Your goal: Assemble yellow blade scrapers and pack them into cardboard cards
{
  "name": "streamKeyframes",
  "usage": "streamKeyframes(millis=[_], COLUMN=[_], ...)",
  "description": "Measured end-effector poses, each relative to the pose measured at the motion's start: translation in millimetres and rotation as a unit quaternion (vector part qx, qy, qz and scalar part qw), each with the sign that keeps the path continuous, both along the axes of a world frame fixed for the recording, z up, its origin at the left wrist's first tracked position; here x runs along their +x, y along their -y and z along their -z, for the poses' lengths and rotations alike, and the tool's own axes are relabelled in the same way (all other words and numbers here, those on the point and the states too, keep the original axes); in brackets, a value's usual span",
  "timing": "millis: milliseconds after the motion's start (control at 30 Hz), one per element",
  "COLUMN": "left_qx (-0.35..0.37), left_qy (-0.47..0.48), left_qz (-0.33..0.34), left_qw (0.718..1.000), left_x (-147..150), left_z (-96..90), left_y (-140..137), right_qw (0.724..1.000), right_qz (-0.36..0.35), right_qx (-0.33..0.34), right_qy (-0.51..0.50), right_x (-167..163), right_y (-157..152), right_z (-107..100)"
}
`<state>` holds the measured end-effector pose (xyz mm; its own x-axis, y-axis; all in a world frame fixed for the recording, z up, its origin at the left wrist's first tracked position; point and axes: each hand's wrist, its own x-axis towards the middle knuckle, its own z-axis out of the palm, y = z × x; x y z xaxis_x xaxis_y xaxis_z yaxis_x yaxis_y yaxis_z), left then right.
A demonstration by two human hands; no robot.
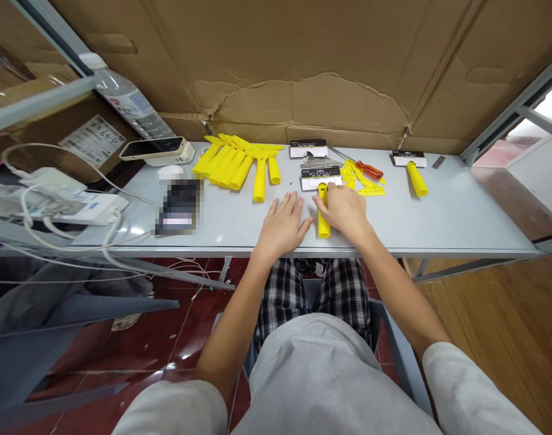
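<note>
My left hand (282, 223) lies flat on the table, fingers spread, with nothing in it. Just to its right, a yellow-handled scraper (324, 227) rests with its handle toward me and a black-and-white printed card (322, 178) across its head. My right hand (347, 208) grips the handle near that card, thumb on the left side; its curled fingertips are partly hidden. Beyond the card lie thin metal blades (320, 163) and another printed card (308, 148). Small flat yellow pieces (372, 191) and a red-handled screwdriver (369, 170) lie past my right hand.
Several yellow handles (259, 181) sit together at the back left. Another carded scraper (417, 179) and a small metal plate (438, 161) are at the right. On the left stand a bottle (131, 99), a blurred dark item (179, 206) and a power strip (90, 208) with cables.
</note>
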<state>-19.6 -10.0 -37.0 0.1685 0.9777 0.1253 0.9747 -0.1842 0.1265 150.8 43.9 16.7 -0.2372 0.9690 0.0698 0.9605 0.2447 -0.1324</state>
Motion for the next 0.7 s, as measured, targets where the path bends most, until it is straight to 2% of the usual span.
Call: streamKeyframes(millis=[233, 400, 567, 700], left_qx=[0.01, 0.006, -0.002, -0.002], left_qy=[0.001, 0.001, 0.0, -0.002], left_qz=[0.003, 0.005, 0.005, 0.003], left_qw=[1.0, 1.0, 1.0, 1.0], left_x=[-0.9, -1.5, -1.5, -1.8], left_z=[1.5, 1.2, 0.0, -0.3], left_y=[-1.0, -0.7, -0.5, -0.3], right_qw=[0.999, 0.999, 0.999, 0.999], right_qz=[-0.021, -0.038, -0.035, 0.03], right_qx=[-0.029, -0.028, 0.006, 0.043], right_qy=[-0.012, -0.024, -0.021, -0.006], right_x=[-8.3, -1.3, 30.9, 71.9], right_y=[-33.4, -27.2, -1.6, -12.5], right_z=[4.8, 4.1, -5.0, -22.1])
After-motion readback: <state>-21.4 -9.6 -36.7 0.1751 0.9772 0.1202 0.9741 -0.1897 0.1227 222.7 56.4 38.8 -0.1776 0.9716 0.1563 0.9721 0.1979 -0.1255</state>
